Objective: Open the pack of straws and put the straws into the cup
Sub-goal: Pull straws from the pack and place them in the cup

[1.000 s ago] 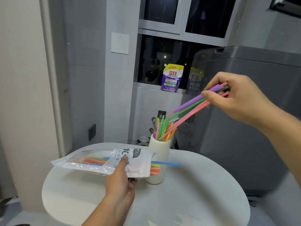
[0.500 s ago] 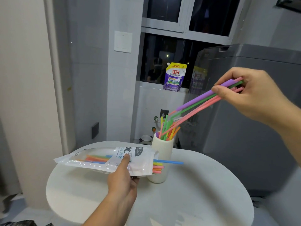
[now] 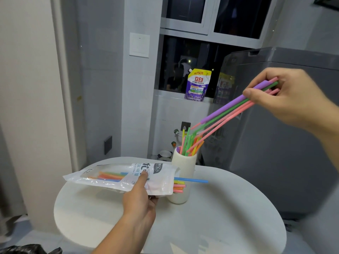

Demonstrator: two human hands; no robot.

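Presently coloured plastic straws (image 3: 229, 105) are pinched by right hand (image 3: 293, 96), clear pack (image 3: 110, 180) by left hand (image 3: 139, 204); white cup (image 3: 185, 158) may be tipped by snagging tips.

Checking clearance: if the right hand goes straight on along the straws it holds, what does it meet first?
Probably the standing straws in the white cup: the right hand points down-left at them, though depth is unclear.

dim cool indoor light, dark window (image 3: 185, 61), soft focus, wide-angle bending at edges.
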